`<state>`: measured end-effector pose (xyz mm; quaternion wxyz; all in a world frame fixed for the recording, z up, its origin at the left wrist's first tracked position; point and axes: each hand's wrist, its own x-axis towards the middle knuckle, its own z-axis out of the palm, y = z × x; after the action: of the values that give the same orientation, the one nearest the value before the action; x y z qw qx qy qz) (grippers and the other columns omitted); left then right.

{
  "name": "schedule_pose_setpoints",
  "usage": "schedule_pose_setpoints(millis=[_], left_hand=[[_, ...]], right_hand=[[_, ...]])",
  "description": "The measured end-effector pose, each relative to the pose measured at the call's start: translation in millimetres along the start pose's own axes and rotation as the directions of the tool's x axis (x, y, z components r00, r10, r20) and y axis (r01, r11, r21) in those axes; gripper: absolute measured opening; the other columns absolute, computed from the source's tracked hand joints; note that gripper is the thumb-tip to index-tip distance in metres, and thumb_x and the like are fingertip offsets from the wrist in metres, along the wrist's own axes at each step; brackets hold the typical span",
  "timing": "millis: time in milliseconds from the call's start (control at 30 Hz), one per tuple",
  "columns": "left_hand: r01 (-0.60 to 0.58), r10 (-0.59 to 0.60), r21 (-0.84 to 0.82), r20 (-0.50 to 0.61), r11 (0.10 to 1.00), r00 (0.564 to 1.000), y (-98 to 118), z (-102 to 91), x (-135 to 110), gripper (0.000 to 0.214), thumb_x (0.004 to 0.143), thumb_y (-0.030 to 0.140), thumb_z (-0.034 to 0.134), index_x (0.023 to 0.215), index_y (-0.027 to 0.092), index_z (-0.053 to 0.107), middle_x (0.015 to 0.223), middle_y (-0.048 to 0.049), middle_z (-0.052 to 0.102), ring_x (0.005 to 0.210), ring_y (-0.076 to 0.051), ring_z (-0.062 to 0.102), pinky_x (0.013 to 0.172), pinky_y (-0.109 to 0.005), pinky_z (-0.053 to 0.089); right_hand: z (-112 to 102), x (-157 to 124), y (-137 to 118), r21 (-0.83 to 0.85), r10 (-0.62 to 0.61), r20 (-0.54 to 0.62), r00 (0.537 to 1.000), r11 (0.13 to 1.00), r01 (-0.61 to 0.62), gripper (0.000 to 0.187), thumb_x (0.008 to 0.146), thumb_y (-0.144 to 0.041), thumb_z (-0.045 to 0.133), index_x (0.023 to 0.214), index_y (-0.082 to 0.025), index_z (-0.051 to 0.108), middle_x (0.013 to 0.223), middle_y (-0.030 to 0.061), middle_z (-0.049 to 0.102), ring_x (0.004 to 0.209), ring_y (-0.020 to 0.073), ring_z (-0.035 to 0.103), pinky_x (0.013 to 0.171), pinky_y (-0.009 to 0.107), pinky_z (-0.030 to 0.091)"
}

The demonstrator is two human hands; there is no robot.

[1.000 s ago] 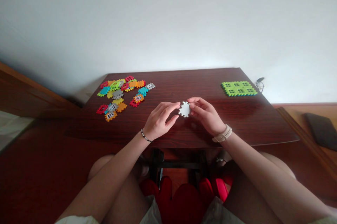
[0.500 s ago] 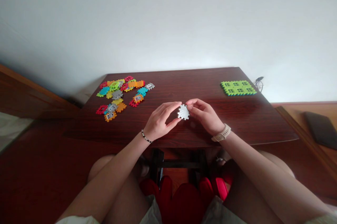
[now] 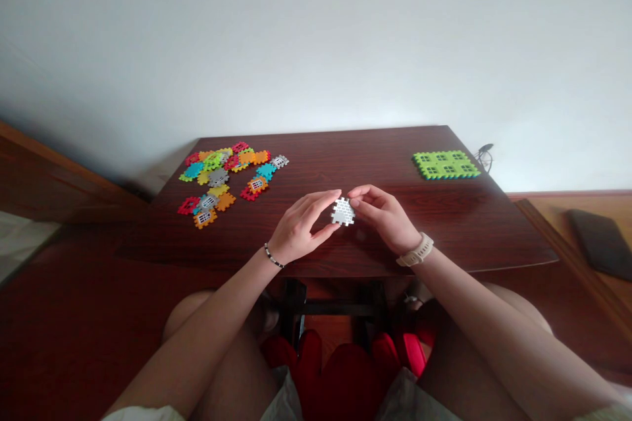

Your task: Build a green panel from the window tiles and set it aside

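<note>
A small grey interlocking building tile (image 3: 343,211) with a brick pattern and toothed edges is held above the front middle of the table. My left hand (image 3: 301,226) pinches its left side, thumb at the lower edge and fingers at the upper one. From the right, my right hand (image 3: 382,213) grips the tile's upper right corner between thumb and fingertips. To the left lies a loose pile of coloured tiles (image 3: 217,177) in red, orange, yellow, green, blue and grey, some with window patterns.
The dark brown wooden table (image 3: 340,157) stands against a white wall (image 3: 316,39). A joined green panel (image 3: 447,165) with window openings lies at its right. Behind that hangs a black cable (image 3: 485,156). A dark flat object (image 3: 600,242) rests to the far right.
The tile has tilted slightly between my fingers, so its brick pattern shows more clearly. Both hands stay in nearly the same place.
</note>
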<state>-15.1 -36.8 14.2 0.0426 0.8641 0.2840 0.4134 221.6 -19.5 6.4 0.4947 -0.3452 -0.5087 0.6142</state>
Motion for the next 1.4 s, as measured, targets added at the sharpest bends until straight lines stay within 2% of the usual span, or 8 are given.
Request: schedule_pose_setpoints(millis=[200,567,1400], left_hand=[[-0.009,0.010,-0.013,0.008,1.000,1.000,-0.6,3.7,1.2,0.068,0.103,0.023,0.072,0.164,0.028,0.042,0.146,-0.0127,0.071,0.133,-0.027,0.069,0.114,-0.050,0.060],[-0.046,0.045,-0.009,-0.077,0.999,0.996,-0.1,4.8,2.7,0.068,0.101,0.023,0.075,0.162,0.024,0.046,0.141,-0.0143,0.073,0.129,-0.027,0.071,0.110,-0.048,0.062],[-0.039,0.039,0.004,-0.064,0.999,0.997,-1.7,5.5,0.5,0.066,0.101,0.024,0.075,0.161,0.024,0.047,0.140,-0.0142,0.073,0.126,-0.027,0.072,0.108,-0.048,0.063]], right_hand=[[0.6,-1.0,-0.4,0.027,0.003,0.010,1.000,1.000,-0.004,0.032,0.086,-0.045,0.091,0.106,-0.024,0.076,0.101,0.0030,0.076,0.087,0.0175,0.067,0.079,0.031,0.056],[-1.5,-1.7,-2.7,0.081,-0.019,0.080,0.997,0.997,0.013,0.025,0.090,-0.034,0.087,0.111,-0.024,0.079,0.107,0.0036,0.075,0.095,0.0180,0.067,0.086,0.031,0.054],[-2.4,-0.6,-7.7,0.028,-0.044,0.072,0.996,0.999,0.042,0.029,0.086,-0.040,0.091,0.107,-0.023,0.082,0.108,0.0057,0.077,0.096,0.0194,0.068,0.087,0.032,0.055]])
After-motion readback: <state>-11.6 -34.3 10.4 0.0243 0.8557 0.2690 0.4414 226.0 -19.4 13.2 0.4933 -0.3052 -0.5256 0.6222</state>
